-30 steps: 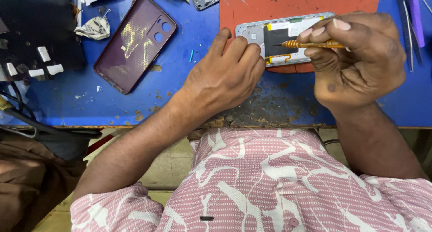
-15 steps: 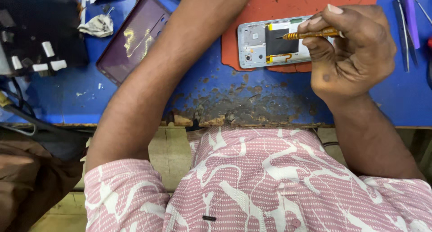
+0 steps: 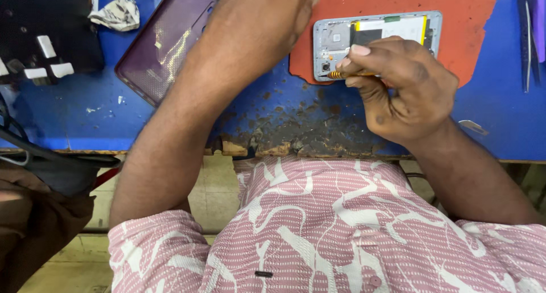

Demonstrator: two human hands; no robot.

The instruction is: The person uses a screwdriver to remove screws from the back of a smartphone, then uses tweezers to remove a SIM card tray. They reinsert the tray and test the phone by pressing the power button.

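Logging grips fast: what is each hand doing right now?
Left hand: reaches past the top edge, grip cannot be told.
Right hand: closed on a screwdriver at the phone.

A single head-worn camera is looking almost straight down from the person's head, sitting close above the work. It is taking in the near edge of the blue surface (image 3: 68, 128) at the top and the person's shirt (image 3: 341, 230) filling the bottom.
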